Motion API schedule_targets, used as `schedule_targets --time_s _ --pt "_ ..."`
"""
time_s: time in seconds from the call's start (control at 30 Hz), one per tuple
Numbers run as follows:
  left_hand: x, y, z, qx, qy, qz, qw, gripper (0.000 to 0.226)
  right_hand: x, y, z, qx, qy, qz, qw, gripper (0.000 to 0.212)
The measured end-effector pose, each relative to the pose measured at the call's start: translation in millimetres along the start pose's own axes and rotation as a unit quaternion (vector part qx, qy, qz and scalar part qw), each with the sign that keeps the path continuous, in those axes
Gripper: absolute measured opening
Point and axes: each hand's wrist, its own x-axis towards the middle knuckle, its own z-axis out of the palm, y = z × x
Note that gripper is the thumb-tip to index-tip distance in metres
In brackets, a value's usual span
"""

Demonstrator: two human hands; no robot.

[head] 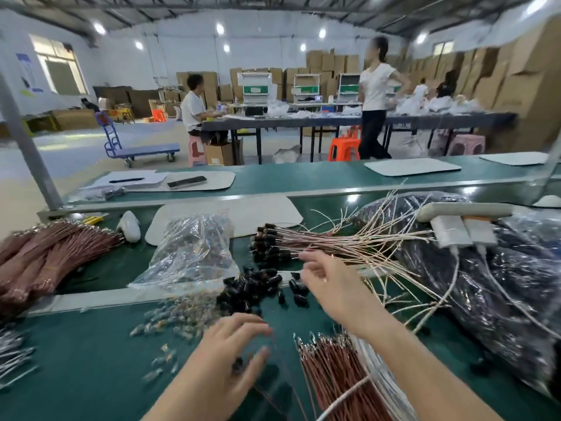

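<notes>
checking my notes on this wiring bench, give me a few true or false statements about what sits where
1. The right hand reaches toward the capped wires. True.
2. The clear bag lies to the right of the capped wires. False: it lies to their left.
3. Loose black caps lie heaped on the green table, next to the clear bag. True.
4. The pen lies under the left hand. False: it lies on papers on the far side of the bench.
5. The brown wires at the near edge lie beside the right forearm. True.
</notes>
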Motion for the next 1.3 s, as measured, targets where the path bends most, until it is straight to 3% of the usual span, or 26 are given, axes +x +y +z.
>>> schedule_targets --time_s 0.1,0.17,0.23,0.37,0.5,0.57,0.63,0.73,0.83,0.93,1.1,1.23,1.3 --pt "-40 8 9 0.074 -0.018 0.033 0.997 0.037 -30 0 26 -0.055 0.002 -0.024 0.998 0.038" --pt "-46 14 9 0.139 -0.045 0.063 0.987 0.031 -46 1 42 -0.115 -0.007 -0.026 0.993 0.041" --pt "-44 19 7 0.163 -0.025 0.082 0.983 0.016 -56 3 56 -0.171 -0.019 -0.018 0.985 0.043" --pt "-38 18 4 0.181 0.015 0.056 0.982 0.030 -66 12 74 -0.257 -0.015 -0.016 0.966 0.043" --pt "-38 11 9 0.189 0.071 0.066 0.977 0.010 -64 15 83 -0.298 0.007 -0.025 0.954 0.039" --pt "-39 5 12 0.204 0.092 0.057 0.973 0.011 -61 14 86 -0.301 0.014 -0.039 0.953 0.038" --pt "-39 -3 13 0.229 0.096 0.045 0.968 0.026 -59 13 90 -0.279 0.010 -0.065 0.958 0.040" --pt "-42 -10 13 0.268 0.090 0.031 0.959 0.035 -56 14 98 -0.265 -0.046 -0.109 0.957 0.045" --pt "-44 -17 12 0.267 0.118 0.037 0.956 0.030 -55 19 104 -0.300 -0.081 -0.134 0.941 0.047" --pt "-46 -21 7 0.252 0.155 0.039 0.954 0.015 -57 20 103 -0.284 -0.064 -0.141 0.946 0.042" --pt "-46 -25 -3 0.210 0.201 0.018 0.957 0.009 -59 17 100 -0.253 -0.050 -0.149 0.955 0.032" --pt "-51 -25 -18 0.174 0.236 -0.024 0.956 0.035 -60 15 101 -0.260 -0.088 -0.190 0.943 0.042" --pt "-56 -28 -26 0.148 0.267 -0.060 0.950 0.026 -59 14 101 -0.258 -0.090 -0.203 0.940 0.040"
